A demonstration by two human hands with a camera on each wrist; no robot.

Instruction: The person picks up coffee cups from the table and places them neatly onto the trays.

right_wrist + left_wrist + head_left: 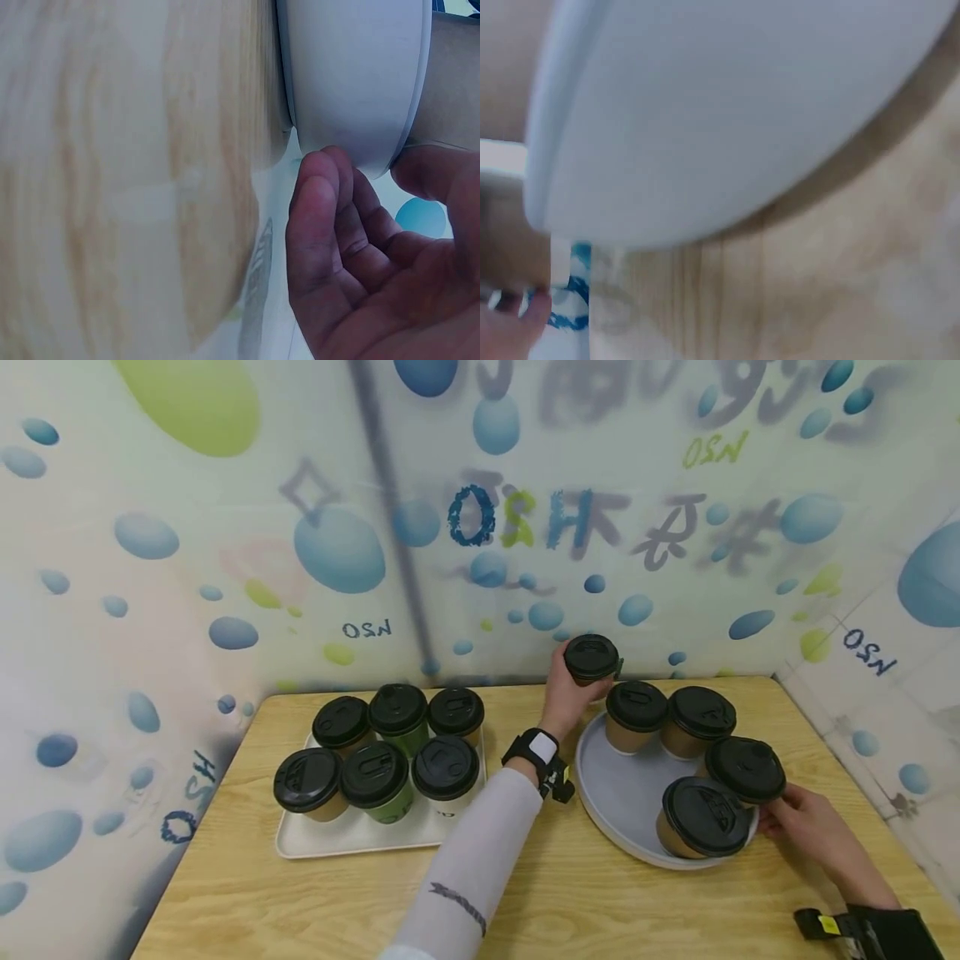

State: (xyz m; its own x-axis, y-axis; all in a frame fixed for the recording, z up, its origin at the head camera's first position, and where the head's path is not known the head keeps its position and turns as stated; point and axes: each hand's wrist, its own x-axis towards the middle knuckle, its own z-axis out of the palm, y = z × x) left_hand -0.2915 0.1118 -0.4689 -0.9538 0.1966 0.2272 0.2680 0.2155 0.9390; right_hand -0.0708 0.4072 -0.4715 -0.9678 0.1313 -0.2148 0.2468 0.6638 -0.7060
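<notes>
My left hand (567, 697) grips a paper coffee cup (591, 658) with a black lid, at the back left edge of a round grey tray (611, 802). Only a thumb tip and a strip of brown cup wall show in the left wrist view, beyond the tray's side. At the tray's right side, my right hand (813, 831) pinches the rim, thumb on top and fingers curled against the outer wall, as the right wrist view shows. Several brown lidded cups stand on this tray; the nearest one (705, 818) is at its front, and another (745, 770) is beside my right fingers.
A white rectangular tray (360, 842) lies to the left, bearing two rows of black-lidded cups in brown, green and white. Both trays are on a wooden table (585, 902). A patterned curtain-like wall (337, 635) rises directly behind the table's back edge.
</notes>
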